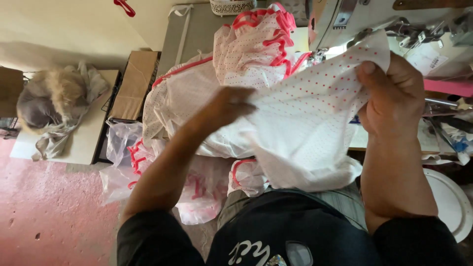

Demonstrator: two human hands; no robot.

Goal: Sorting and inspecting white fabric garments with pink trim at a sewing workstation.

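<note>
Both my hands hold up a white cloth piece with small red dots (310, 123) in front of my chest. My left hand (229, 104) grips its left edge, fingers tucked behind the fabric. My right hand (394, 96) pinches its upper right corner, thumb on top. The cloth hangs down over my lap. Just behind it, at the top right, is a white sewing machine (345, 19).
A heap of the same dotted fabric with pink trim (246, 49) lies on the grey table (189, 37). Clear plastic bags of more pieces (197, 189) sit on the pink floor. Left are a brown cardboard box (135, 81), a low white table with bundled cloth (54, 101), and a white round lid (451, 202) at right.
</note>
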